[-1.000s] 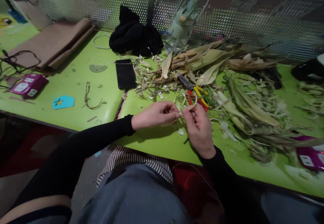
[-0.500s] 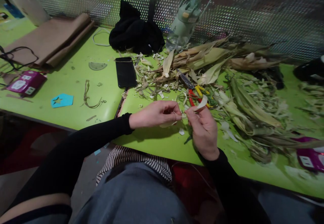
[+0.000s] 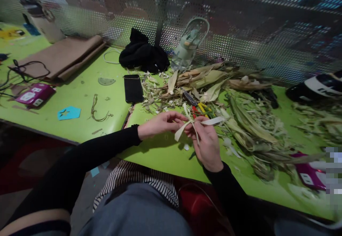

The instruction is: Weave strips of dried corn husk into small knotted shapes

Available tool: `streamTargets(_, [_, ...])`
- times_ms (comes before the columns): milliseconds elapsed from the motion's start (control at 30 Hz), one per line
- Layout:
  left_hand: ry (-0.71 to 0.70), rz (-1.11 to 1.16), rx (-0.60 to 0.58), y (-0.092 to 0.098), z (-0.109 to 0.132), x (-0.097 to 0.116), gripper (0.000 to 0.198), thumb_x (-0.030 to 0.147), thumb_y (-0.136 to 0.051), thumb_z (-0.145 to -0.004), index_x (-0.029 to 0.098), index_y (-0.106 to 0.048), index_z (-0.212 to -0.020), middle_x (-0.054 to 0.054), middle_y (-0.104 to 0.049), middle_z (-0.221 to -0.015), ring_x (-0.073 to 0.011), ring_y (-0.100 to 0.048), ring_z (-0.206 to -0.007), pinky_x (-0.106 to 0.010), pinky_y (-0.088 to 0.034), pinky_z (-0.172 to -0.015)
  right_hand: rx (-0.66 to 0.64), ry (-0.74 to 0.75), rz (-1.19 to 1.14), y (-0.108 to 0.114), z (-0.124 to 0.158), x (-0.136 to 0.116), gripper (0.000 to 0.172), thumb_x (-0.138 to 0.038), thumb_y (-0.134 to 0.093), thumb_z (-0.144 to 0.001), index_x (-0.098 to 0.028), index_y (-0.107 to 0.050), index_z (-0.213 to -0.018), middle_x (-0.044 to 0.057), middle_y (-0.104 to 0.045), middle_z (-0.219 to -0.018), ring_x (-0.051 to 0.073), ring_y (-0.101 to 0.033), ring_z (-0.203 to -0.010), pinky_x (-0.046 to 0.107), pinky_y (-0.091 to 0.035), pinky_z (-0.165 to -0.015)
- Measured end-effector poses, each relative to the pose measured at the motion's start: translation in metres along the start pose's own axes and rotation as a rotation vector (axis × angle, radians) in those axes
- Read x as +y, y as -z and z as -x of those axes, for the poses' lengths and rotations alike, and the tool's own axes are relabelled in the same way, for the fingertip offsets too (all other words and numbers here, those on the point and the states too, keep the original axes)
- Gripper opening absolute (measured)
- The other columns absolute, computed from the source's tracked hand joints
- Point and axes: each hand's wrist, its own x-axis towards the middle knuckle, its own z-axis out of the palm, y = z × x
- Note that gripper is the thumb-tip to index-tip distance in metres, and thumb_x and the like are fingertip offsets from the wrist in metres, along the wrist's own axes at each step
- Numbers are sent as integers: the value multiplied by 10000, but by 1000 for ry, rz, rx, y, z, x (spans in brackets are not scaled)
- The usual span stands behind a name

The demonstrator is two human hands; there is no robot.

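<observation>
green table [image 3: 80, 97] runs under a perforated metal screen [image 3: 253, 51] at the back. both hands are raised just above the table's near edge, close together. the left hand [image 3: 160, 124] pinches pale husk strips [image 3: 213, 121] between thumb and fingertips, closed on them. the right hand [image 3: 207, 145] grips the same strips, its fingers curled round where they cross. one strip sticks out to the right past the right hand, another hangs down to the left between the hands, and a thin one trails down across the right hand.

just beyond the hands lie scissors [image 3: 200, 107] with red and yellow handles, half buried in scraps. behind and to the right spreads a heap of husks [image 3: 240, 115], dry at the back, greener nearer the front. a black phone [image 3: 133, 88] lies flat left of the scraps. a black cloth [image 3: 143, 54] and a pale green bottle [image 3: 188, 45] sit near the screen. far left are folded brown paper [image 3: 61, 54], a purple box [image 3: 33, 95] with a black cord [image 3: 29, 68] by it, and a blue tag [image 3: 68, 113].
</observation>
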Motion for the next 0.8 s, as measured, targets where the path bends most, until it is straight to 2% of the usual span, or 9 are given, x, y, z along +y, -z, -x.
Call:
streamTargets(167, [-102,-21,-9,0,2,2,220,239,-736,-821,120,-628,-970,11,-655,-808,-60,-579,-671,-220,-442,-667,-19,29,106,1,4,5,208,-417,-654,-885,-230,-574,-925,-20,-636,-769,129,-591,-668,259,-493,-621])
streamTargets(300, [-157,-80,0,-3,4,3,242,349,-691,-866,115,-632,-878,14,-625,-751,-70,-550,-663,-248,-442,-691,-20,59,173,-1,7,0,195,-394,-686,-864,-218,-602,-861,-22,-594,-747,119,-545,-632,264,-488,-620])
streamTargets(433, [-102,-73,18,-3,4,1,276,290,-756,-808,105,-665,-992,-8,-666,-792,-87,-593,-708,-260,-458,-721,-17,51,209,-3,9,-8,201,-407,-673,-869,-220,-600,-881,-33,-568,-688,119,-513,-568,270,-479,-580])
streamTargets(600, [-94,-52,27,-4,3,-1,169,236,-722,-833,95,-680,-916,-5,-677,-742,-71,-589,-655,-227,-456,-664,2,73,235,-3,9,-10,214,-416,-671,-872,-213,-603,-868,-34,-559,-685,108,-496,-566,254,-442,-551])
streamTargets(733, [-62,-100,-9,-6,4,1,181,194,-737,-814,86,-694,-954,11,-669,-700,-54,-564,-605,-186,-411,-585,36,41,226,-1,7,-7,265,-469,-679,-861,-214,-607,-851,-56,-499,-619,101,-432,-532,242,-376,-504])
streamTargets(800, [-49,-106,7,-7,4,2,178,168,-743,-802,81,-694,-949,7,-677,-706,-57,-582,-614,-185,-428,-596,55,43,231,0,7,-6,282,-483,-689,-853,-214,-605,-838,-61,-488,-606,96,-407,-522,247,-367,-507])
